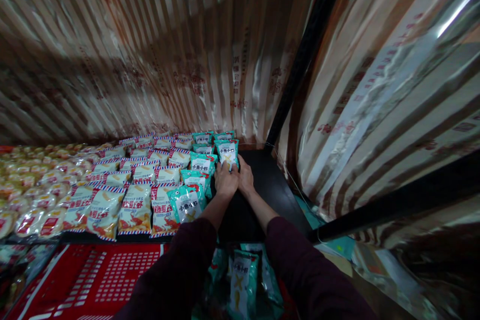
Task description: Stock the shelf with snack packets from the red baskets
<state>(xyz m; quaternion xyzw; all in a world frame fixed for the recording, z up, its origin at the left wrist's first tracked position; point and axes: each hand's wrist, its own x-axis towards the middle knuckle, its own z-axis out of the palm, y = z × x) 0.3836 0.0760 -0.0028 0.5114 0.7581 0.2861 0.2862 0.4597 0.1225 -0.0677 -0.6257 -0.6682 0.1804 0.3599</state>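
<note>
Both my hands are at a teal and white snack bag [227, 148] that stands upright at the right end of a row of bags. My left hand [226, 181] covers its lower front, fingers bent against it. Along its right edge my right hand [246, 176] closes in, so the bag is held between the two. More teal snack bags [203, 164] stand in a column just left of my hands, the nearest one leaning at the front. My fingertips are partly hidden by the bag and the backs of my hands.
White, red and blue snack bags [135, 208] fill the black shelf [268, 185] farther left, beside small round wrapped packs [32, 220]. Below stands a red basket [120, 272] with more teal bags [242, 285] near it. A black post [300, 60] rises at the back right before plastic-wrapped stacks [360, 95].
</note>
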